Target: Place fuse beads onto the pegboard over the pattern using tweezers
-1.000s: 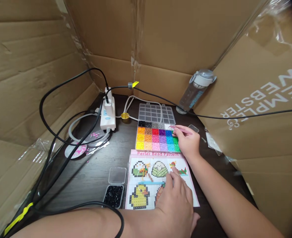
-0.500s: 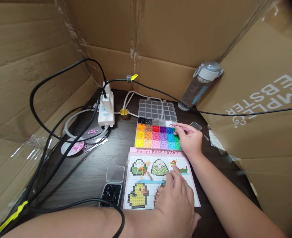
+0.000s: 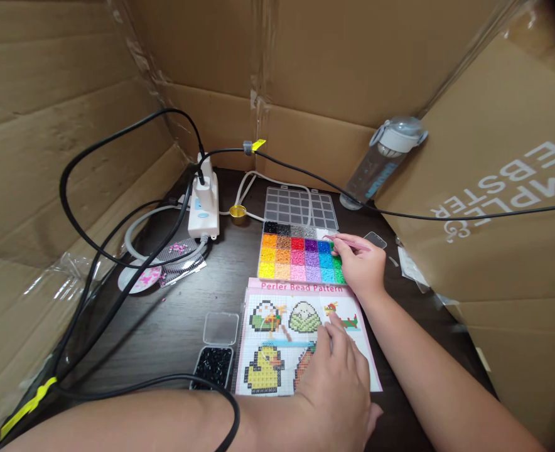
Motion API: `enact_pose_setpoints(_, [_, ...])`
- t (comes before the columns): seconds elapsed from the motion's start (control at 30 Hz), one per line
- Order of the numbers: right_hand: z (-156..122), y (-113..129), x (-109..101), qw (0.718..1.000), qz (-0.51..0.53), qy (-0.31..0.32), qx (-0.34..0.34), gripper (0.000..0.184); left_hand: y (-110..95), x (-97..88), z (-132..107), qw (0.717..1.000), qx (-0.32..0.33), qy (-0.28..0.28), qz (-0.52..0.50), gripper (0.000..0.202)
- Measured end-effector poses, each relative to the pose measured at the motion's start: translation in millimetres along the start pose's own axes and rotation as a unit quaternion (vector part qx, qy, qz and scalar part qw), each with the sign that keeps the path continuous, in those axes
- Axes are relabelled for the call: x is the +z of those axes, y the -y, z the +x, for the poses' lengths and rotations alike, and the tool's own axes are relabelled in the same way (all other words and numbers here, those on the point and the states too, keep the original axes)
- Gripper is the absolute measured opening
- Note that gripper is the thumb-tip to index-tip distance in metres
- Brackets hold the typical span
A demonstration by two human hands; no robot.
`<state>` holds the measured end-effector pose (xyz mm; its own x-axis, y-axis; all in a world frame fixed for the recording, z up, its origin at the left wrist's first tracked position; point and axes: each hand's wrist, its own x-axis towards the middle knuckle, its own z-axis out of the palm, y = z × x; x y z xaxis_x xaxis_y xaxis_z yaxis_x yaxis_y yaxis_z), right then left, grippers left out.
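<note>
My right hand (image 3: 363, 267) is closed around pink tweezers (image 3: 338, 240), whose tip points into the right end of the bead box (image 3: 296, 258), a tray of many coloured bead compartments with its clear lid (image 3: 300, 208) folded back. My left hand (image 3: 338, 376) lies flat with fingers stretched on the pattern sheet (image 3: 277, 342), which shows a duck and other pixel figures under the heading Perler Bead Pattern. Its index finger points near the small red and green figure at the sheet's upper right.
A small open box of black beads (image 3: 214, 365) stands left of the sheet. A white power strip (image 3: 204, 207), black cables (image 3: 117, 282), a gold cap (image 3: 237, 213) and a pink-beaded pegboard (image 3: 178, 258) lie at left. A water bottle (image 3: 381, 160) leans at back. Cardboard walls enclose the dark table.
The view has shifted slightly. Both hands stay nearly where they were, the right still holding the tweezers at the bead box.
</note>
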<state>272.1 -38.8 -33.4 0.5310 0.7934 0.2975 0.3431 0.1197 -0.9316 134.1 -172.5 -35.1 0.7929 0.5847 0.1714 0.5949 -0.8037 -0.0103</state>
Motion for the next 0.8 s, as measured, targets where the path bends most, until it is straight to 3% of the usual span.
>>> enact_pose_setpoints(0.8, [1.0,1.1,0.6,1.0,0.008,-0.02,0.018,0.021,-2.8,2.7,-1.0,1.0,-0.006,-0.016,0.008,0.073])
